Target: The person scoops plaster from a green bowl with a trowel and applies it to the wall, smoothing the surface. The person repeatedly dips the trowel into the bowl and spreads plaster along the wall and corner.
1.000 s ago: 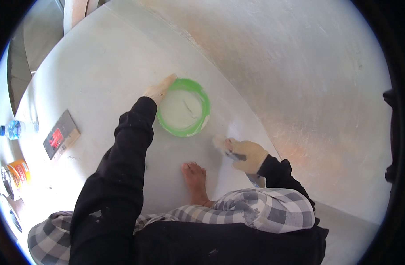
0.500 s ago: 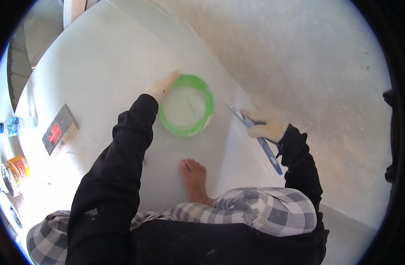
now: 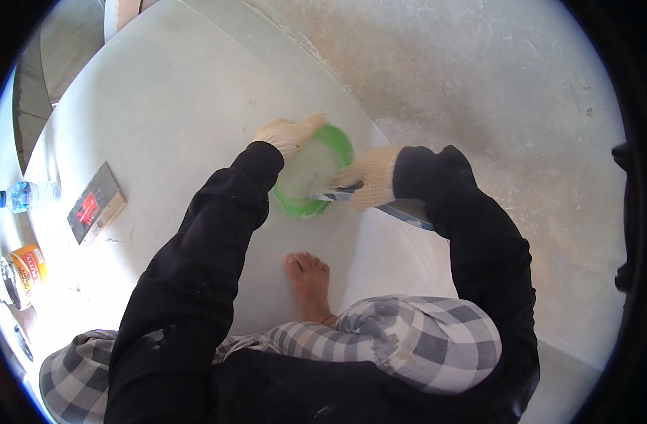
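Observation:
My left hand (image 3: 288, 136), in a cream knit glove, grips the far left rim of a green bowl (image 3: 299, 207). The bowl tilts, and whitish paste (image 3: 308, 168) coats its inside. From the right, my gloved right hand (image 3: 373, 173) is closed around a long flat trowel (image 3: 408, 212) with a bluish edge. The trowel's tip reaches over the bowl's near right rim, against or just above the paste; which one I cannot tell. Part of the trowel is hidden behind the right hand and sleeve.
At the left lies a wide grey scraper (image 3: 97, 205) with a red label. A clear water bottle (image 3: 30, 196) on its side and an orange-and-white tub (image 3: 28, 275) are farther left. My bare foot (image 3: 309, 283) rests on the pale surface below the bowl. A wall (image 3: 521, 141) rises at the right.
My right hand has swung left with the trowel, from beside the wall to the bowl. The left hand has shifted slightly right with the bowl, which now tilts more.

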Demonstrator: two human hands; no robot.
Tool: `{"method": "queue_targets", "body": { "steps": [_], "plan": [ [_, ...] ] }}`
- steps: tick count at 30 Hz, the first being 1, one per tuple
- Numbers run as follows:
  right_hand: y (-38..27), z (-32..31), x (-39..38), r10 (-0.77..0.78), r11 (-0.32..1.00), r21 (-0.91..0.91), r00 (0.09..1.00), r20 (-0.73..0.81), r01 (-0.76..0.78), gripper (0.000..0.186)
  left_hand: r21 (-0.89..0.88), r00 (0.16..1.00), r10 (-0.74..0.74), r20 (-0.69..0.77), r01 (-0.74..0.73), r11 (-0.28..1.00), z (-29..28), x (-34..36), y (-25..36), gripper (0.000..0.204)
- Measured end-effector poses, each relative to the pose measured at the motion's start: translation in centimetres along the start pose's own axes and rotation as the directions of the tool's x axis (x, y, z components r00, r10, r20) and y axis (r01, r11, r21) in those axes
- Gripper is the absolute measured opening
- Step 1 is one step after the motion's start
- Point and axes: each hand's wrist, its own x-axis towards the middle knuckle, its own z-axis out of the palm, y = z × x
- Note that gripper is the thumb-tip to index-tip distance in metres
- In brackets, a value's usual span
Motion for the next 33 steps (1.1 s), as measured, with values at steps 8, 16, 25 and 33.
{"method": "queue_targets", "body": {
  "steps": [8,16,25,33],
  "plan": [
    [0.1,-2.0,-0.1,0.0,0.991,0.134,0.993,0.122,-0.016,0.053,0.087,1.0,-0.012,0.016,0.011,0.996,-0.3,1.2,-0.1,0.08],
    [-0.1,-0.9,1.1,0.071,0.991,-0.122,0.995,0.072,-0.062,0.052,0.098,0.999,-0.014,-0.045,0.018,0.995,0.5,1.7,-0.1,0.083],
    [1.1,-3.4,-1.0,0.209,0.961,0.145,0.961,0.181,-0.237,0.06,0.071,1.0,-0.03,-0.002,0.03,0.997,0.1,1.9,-0.2,0.081],
    [1.8,-0.9,0.5,0.169,0.968,0.166,0.978,0.125,-0.188,0.052,0.161,0.999,-0.032,-0.03,0.036,0.986,0.7,2.7,0.7,0.088]
  ]
}}
